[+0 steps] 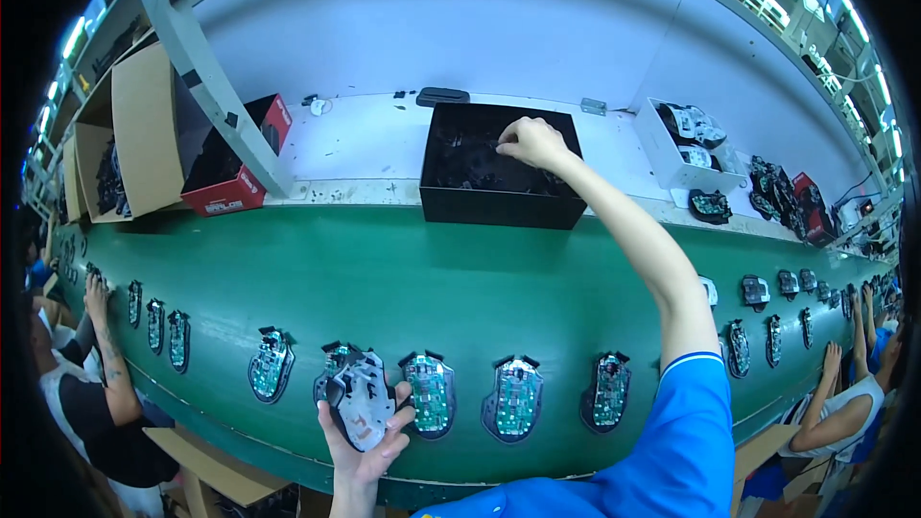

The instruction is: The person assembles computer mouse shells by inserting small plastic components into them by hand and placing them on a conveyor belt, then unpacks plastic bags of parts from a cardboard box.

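My left hand (369,449) grips a computer mouse shell (363,403), its pale inner side turned up, over the near edge of the green belt. Part of a mouse base with a green circuit board (338,355) shows just behind the shell. Beyond the belt, my right hand (531,142) is above the opening of a black box (504,208), its fingers pinched together. Whatever they may hold is too small to make out. Small dark parts (470,168) lie in the box. Right of my left hand, another mouse base (428,393) rests on the belt.
Several more mouse bases (513,398) line the green belt (336,269) on both sides. On the white shelf are a red box (223,194), a cardboard box (144,134) and a white bin (683,168) of shells. Other people (91,393) work at the far left and right.
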`<state>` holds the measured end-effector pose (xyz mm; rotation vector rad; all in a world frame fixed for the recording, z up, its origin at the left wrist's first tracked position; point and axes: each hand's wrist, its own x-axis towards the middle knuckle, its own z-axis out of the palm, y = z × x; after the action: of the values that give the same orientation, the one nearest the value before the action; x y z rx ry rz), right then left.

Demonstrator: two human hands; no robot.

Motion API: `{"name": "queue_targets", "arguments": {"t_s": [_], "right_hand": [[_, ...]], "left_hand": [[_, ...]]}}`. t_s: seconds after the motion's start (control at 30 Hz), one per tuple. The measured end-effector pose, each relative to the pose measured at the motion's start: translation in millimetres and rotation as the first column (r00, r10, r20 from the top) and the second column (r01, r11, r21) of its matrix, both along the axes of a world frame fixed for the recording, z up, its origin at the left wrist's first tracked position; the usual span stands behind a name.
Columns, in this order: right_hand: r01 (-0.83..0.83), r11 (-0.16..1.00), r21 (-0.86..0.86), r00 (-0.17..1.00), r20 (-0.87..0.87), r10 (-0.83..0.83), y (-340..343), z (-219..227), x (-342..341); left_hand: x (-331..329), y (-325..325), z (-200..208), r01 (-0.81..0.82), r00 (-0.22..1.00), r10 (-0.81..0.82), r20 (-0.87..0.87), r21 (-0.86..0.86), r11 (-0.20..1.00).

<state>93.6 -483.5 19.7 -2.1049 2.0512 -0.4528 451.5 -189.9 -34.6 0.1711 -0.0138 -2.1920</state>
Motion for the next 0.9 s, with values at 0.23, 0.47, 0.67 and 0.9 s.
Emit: {"name": "queue_targets", "arguments": {"t_s": [0.23,0.47,0.67,0.9], "right_hand": [[0.29,0.93,0.227,0.956,-0.028,-0.291,-35,-26,27],[-0.008,0.993,0.118,0.953,0.303,-0.029,37,45,-21],[-0.615,0.748,-0.247,0.771,0.01,0.637,233,107,84],[-0.882,0.469,-0.044,0.457,-0.319,0.83,318,88,106]], "left_hand": [[-7,-10,-2,-0.07,0.997,0.072,-0.017,0.105,0.992],[-24,-3,12,0.234,0.882,-0.152,-0.446,0.135,0.963],[-29,12,19,0.253,0.967,-0.251,-0.041,0.047,0.966],[-53,48,49,0.373,0.928,-0.374,-0.008,0.088,0.924]]}}
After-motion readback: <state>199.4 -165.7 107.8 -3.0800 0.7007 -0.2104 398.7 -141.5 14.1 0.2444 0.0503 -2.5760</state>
